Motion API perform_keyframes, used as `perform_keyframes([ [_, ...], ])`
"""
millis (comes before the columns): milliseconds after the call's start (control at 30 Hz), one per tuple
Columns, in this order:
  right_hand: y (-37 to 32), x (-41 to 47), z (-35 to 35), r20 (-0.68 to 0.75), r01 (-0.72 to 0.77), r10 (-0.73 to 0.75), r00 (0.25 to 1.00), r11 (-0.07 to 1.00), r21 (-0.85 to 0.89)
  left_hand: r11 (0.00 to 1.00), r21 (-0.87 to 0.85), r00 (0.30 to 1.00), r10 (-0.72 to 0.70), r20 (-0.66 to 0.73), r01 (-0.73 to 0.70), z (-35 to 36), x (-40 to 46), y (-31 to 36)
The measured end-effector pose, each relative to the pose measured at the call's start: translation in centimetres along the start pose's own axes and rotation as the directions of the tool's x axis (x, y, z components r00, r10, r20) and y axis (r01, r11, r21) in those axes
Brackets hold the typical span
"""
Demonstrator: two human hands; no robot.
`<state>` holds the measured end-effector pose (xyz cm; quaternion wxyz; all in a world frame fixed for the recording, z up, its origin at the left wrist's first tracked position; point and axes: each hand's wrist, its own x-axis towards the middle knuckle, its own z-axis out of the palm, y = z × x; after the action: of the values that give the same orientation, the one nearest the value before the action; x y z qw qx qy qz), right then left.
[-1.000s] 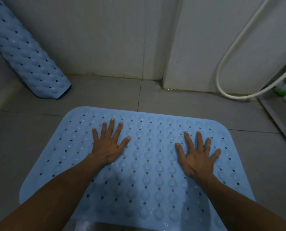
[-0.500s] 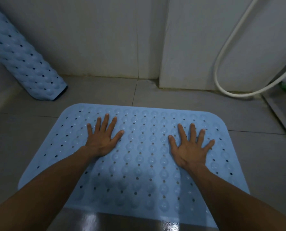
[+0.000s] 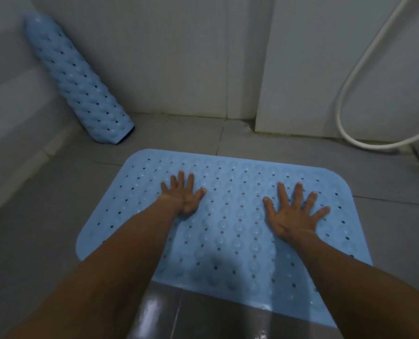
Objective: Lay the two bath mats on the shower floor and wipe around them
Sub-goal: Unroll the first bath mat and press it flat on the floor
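Under both hands (image 3: 237, 206), flat mat (image 3: 230, 243)

blue mat (image 3: 228, 216) flat, second mat (image 3: 81, 81) rolled

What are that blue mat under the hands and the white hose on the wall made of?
Flat mat: apparently soft rubber or PVC, matte, with moulded bubbles and punched drain holes; the second mat stands rolled up, so it is flexible. Hose: smooth white plastic, it seems, hanging in a loose loop.

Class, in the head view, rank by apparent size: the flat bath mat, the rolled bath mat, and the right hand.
1. Flat bath mat, clearly largest.
2. Rolled bath mat, though it stands farther off.
3. Right hand, smallest.
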<state>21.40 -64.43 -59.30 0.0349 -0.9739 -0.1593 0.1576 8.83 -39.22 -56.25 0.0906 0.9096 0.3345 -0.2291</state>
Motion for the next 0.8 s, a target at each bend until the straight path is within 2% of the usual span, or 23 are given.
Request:
perform_keyframes([
  [100, -0.7, -0.4, -0.8, 0.021, 0.003, -0.003, 1.000, 1.000, -0.010, 0.992, 0.017, 0.992, 0.123, -0.033, -0.122, -0.5, -0.7, -3.3],
  [233, -4.3, -1.2, -1.3, -0.076, 0.151, -0.155, 0.985, 0.987, -0.056, 0.976, 0.088, 0.969, 0.209, -0.129, -0.199, -0.7, -0.5, -9.1],
  [400, -11.8, -1.4, -0.8, -0.104, 0.284, -0.287, 0.952, 0.958, -0.046, 0.965, 0.083, 0.945, 0.259, -0.201, -0.247, -1.5, 1.3, -13.5],
  [567, -19.5, -0.8, 0.2, -0.107, 0.376, -0.373, 0.922, 0.927, 0.005, 0.954, 0.048, 0.921, 0.298, -0.249, -0.296, -2.2, 4.6, -14.7],
  [667, -22.8, 0.7, 0.9, -0.128, 0.383, -0.376, 0.918, 0.923, 0.033, 0.938, 0.033, 0.893, 0.338, -0.298, -0.344, -2.4, 6.9, -14.4],
  [800, -25.1, 3.0, 2.0, -0.150, 0.322, -0.313, 0.938, 0.946, 0.037, 0.922, 0.010, 0.860, 0.366, -0.356, -0.388, -1.9, 10.0, -13.9],
])
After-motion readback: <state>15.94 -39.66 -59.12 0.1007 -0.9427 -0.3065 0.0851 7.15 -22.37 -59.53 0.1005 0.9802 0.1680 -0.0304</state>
